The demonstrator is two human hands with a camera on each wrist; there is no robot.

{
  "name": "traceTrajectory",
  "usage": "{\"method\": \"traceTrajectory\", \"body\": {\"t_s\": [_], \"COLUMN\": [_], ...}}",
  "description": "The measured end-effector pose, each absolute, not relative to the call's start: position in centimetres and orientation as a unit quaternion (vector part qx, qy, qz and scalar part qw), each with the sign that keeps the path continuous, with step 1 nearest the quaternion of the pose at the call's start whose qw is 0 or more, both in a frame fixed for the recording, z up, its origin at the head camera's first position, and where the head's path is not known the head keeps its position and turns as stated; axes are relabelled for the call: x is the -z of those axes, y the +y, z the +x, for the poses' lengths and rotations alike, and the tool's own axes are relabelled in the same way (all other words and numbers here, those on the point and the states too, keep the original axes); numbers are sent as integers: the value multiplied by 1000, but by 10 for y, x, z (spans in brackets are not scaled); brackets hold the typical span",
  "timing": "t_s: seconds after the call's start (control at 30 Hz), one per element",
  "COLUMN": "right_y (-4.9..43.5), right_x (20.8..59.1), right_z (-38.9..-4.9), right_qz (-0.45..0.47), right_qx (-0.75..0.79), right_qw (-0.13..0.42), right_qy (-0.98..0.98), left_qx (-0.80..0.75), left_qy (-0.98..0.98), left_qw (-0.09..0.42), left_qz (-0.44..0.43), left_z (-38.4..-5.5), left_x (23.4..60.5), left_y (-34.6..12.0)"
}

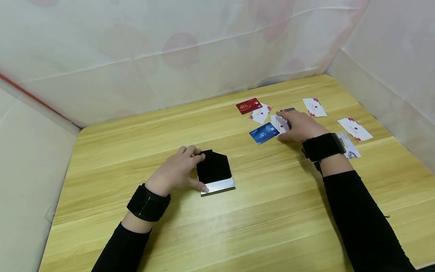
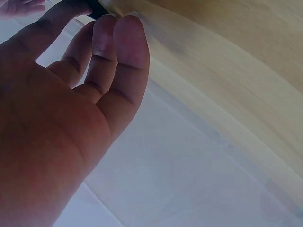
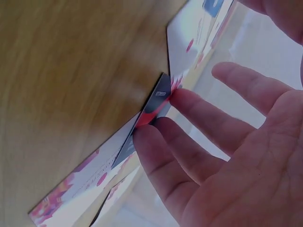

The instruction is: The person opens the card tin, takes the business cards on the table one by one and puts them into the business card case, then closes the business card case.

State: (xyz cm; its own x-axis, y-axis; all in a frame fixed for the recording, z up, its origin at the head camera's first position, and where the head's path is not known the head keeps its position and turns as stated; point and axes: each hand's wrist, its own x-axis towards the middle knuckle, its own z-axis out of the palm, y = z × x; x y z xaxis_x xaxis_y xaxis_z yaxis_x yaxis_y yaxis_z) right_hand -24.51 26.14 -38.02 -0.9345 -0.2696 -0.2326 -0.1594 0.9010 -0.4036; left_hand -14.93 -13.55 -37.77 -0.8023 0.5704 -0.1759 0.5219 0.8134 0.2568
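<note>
A flat card case (image 1: 213, 166), black with a silver strip along its near edge, lies on the table. My left hand (image 1: 178, 168) holds it by the left side, thumb on the silver strip and index finger at the far black edge. In the left wrist view only a dark bit of the case (image 2: 98, 8) shows past the fingers. My right hand (image 1: 302, 126) is over the cards at the right, fingers spread. Its fingertips touch a dark grey and red card (image 3: 154, 101). A white floral card (image 1: 279, 124) lies under the hand, partly hidden, beside a blue VIP card (image 1: 264, 133).
A red VIP card (image 1: 249, 105) overlaps another white floral card (image 1: 261, 113). Further right lie a white card (image 1: 315, 107), one more white card (image 1: 355, 129) and a pale card (image 1: 350, 145) partly behind the right wrist. Pale cloth (image 1: 136, 56) stands behind the wooden table (image 1: 136, 139).
</note>
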Motion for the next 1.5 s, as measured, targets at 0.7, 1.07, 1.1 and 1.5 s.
{"method": "traceTrajectory", "body": {"t_s": [0.7,1.07,1.1,1.5], "right_y": [275,279,279,276], "right_x": [386,389,389,383], "right_z": [-244,-241,-241,-245], "right_qz": [-86,-46,-42,-45], "right_qx": [175,188,190,211], "right_qw": [131,119,115,58], "right_qy": [972,974,974,975], "left_qx": [-102,-110,-109,-110], "left_qy": [943,943,943,943], "left_qw": [122,131,132,121], "left_qz": [293,286,285,291], "left_z": [-149,-144,-144,-142], "left_x": [378,379,378,378], "left_y": [-135,-133,-133,-132]}}
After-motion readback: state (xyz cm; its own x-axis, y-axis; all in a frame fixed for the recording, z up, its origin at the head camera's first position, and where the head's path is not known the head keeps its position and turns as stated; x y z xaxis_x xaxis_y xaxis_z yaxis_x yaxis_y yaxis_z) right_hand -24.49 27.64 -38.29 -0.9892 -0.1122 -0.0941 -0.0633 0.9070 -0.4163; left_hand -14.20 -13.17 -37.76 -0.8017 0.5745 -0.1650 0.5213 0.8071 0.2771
